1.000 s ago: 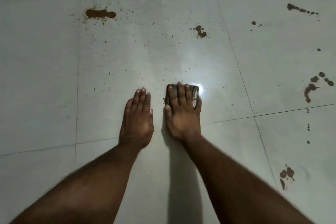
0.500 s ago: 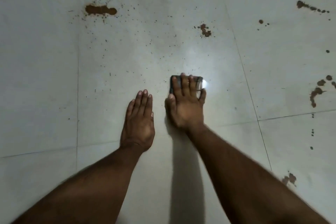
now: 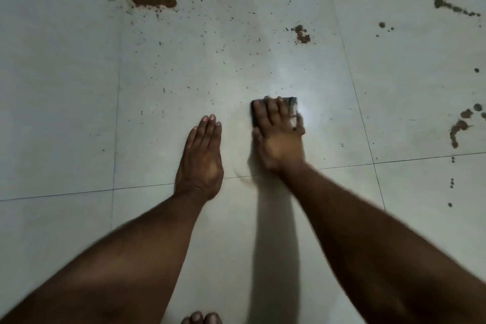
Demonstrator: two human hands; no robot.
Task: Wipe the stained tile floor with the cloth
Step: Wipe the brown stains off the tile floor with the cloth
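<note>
The floor [image 3: 79, 113] is pale tile with brown stains all over, the biggest blob [image 3: 153, 0] far left and a smaller clump [image 3: 302, 34] ahead of my cloth [image 3: 290, 106]. My left hand [image 3: 201, 158] lies flat on the tile, fingers straight and together, just bracing me; my right hand [image 3: 280, 135] presses the folded dark cloth down with fingers spread straight over it (not curled round it). To wipe well I'd keep the palm weight on, push in overlapping strokes toward the clump, and refold once the cloth loads up.
</note>
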